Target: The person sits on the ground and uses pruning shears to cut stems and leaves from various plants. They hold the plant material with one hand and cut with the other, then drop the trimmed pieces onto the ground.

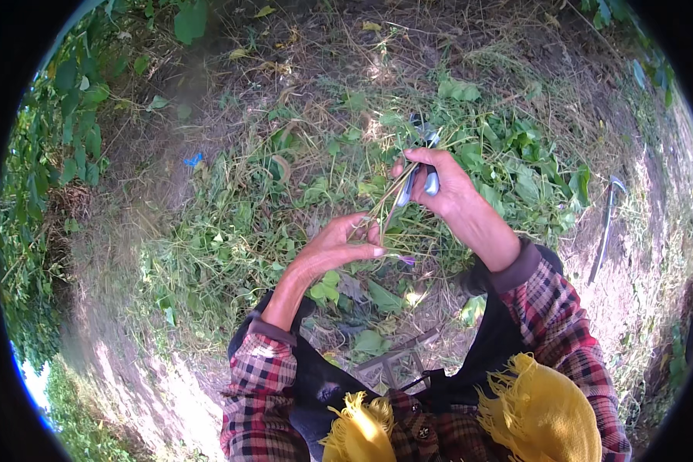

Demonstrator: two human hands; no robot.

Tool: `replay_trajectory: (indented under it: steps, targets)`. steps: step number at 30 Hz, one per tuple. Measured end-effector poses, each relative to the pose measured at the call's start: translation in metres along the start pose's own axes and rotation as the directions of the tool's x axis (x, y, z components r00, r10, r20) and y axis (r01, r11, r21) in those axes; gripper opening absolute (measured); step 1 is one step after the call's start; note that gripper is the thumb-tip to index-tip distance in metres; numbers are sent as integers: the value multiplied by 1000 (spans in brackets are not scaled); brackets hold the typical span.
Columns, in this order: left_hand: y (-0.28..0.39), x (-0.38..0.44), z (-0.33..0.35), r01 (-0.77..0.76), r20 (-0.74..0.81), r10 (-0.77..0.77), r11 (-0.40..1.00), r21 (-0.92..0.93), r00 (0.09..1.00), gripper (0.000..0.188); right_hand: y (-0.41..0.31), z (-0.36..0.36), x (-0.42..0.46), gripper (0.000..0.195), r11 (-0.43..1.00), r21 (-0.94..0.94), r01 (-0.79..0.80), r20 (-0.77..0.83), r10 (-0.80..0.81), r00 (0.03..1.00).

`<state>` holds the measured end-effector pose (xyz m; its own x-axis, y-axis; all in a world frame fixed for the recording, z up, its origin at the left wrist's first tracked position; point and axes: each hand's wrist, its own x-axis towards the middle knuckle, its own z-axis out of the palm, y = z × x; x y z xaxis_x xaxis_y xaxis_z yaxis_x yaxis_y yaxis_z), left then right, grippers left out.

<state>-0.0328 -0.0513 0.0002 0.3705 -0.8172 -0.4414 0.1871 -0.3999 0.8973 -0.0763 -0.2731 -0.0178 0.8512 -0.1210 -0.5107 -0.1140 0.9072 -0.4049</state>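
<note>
My right hand [451, 183] holds hand shears with blue-grey handles [432, 183] against the palm. Between its thumb and fingers it also pinches a bunch of thin plant stems [391, 193]. The shears' blades are mostly hidden among leaves and stems, pointing away from me. My left hand [336, 243] is lower and to the left, its thumb and fingers around the lower part of the same stems. A small purple flower [407, 260] shows just right of the left thumb. Below both hands lie tangled green vines [231, 231] on the ground.
A heap of broad green leaves [522, 153] lies beyond my right hand. A sickle [605, 237] rests on dry grass at the right. A blue scrap [193, 160] lies at the left. Between my legs is a slatted frame [401, 351]. Leafy plants [63, 133] border the left side.
</note>
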Motion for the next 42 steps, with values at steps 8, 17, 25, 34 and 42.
replay_trajectory:
  steps: [8,17,25,34,42]
  targets:
    - [-20,-3,-10,-22,-227,45,994,104,973,30,-2,4,3,15,998,60,-2,-31,4,1000]
    - [8,-20,-16,-40,-250,103,969,246,963,18,-11,-3,5,19,988,131,80,-80,-70,994]
    - [9,-23,-16,-94,-302,119,991,96,946,17,-11,-3,6,24,997,63,47,-64,-43,997]
    - [8,-29,-45,-256,-590,215,967,15,778,15,0,4,-2,44,990,-80,-115,-121,105,987]
    - [4,-33,-71,-264,-767,194,964,33,611,16,21,20,-33,44,591,-803,80,158,82,984]
